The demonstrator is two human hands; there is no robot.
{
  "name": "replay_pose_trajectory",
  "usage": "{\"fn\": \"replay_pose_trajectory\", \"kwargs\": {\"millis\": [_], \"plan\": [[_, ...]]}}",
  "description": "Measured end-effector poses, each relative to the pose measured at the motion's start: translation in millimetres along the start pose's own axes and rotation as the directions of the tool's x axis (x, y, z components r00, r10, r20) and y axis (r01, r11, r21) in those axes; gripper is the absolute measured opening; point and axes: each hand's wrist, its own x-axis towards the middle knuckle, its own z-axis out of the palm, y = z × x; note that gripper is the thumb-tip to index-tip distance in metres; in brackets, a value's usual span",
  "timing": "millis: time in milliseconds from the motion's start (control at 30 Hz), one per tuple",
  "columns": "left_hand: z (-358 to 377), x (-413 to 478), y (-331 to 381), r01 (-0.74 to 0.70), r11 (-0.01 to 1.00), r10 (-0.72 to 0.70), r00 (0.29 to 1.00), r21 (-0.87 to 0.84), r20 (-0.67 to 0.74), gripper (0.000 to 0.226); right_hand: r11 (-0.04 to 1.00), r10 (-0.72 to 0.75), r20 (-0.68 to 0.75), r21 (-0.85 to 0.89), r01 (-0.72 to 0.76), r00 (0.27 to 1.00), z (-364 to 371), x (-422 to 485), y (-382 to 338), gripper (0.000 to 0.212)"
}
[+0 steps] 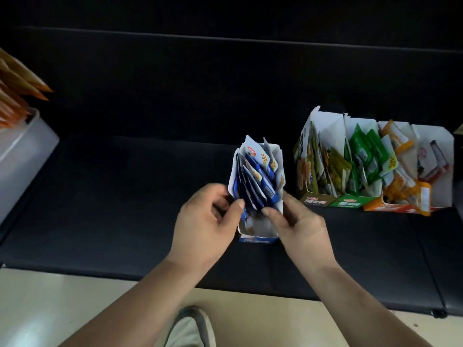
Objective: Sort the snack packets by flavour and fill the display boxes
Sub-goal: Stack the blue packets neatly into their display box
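Observation:
A blue display box point(258, 231) stands on the black bench, with several blue and white snack packets point(255, 176) upright in its far part. My left hand point(208, 219) grips the box's left wall and the nearest packets, thumb on the inside. My right hand point(298, 221) pinches the near packets at the box's right side. To the right stand an olive box point(315, 196), a green box point(348, 199) and an orange box point(385, 205), each filled with packets of its own colour.
A white bin point(22, 151) holding orange packets point(17, 93) sits at the left edge. The black bench point(125, 196) runs across the view, with its padded back behind. Pale floor and one shoe point(193, 326) show below the bench's front edge.

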Motion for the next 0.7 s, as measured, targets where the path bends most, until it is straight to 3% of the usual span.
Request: {"fn": "replay_pose_trajectory", "kwargs": {"millis": [133, 233, 333, 433, 600, 700], "plan": [[1, 11, 4, 0.014, 0.993, -0.014, 1.0, -0.114, 0.006, 0.012, 0.998, -0.056, 0.024, 0.043, 0.055, 0.998, -1, -1, -18, 0.088], [-2, 12, 9, 0.108, 0.965, -0.1, 0.994, -0.239, 0.047, 0.014, 0.998, -0.067, 0.059, -0.007, 0.068, 0.996, -1, -1, -24, 0.12], [-6, 7, 10, 0.159, 0.944, -0.137, 0.986, -0.289, 0.094, 0.013, 0.995, -0.055, 0.083, -0.082, 0.062, 0.995, 4, 0, -28, 0.135], [-8, 2, 8, 0.197, 0.935, -0.172, 0.979, -0.296, 0.107, 0.014, 0.992, -0.068, 0.054, -0.106, 0.073, 0.996, 9, -2, -29, 0.132], [-2, 1, 9, 0.171, 0.957, -0.148, 0.983, -0.235, 0.111, 0.007, 0.989, -0.073, -0.006, -0.131, 0.072, 0.997, 9, 5, -34, 0.106], [5, 11, 9, 0.168, 0.972, -0.162, 0.985, -0.166, 0.049, 0.007, 0.99, -0.081, -0.013, -0.118, 0.079, 0.997, 11, 7, -34, 0.102]]}}
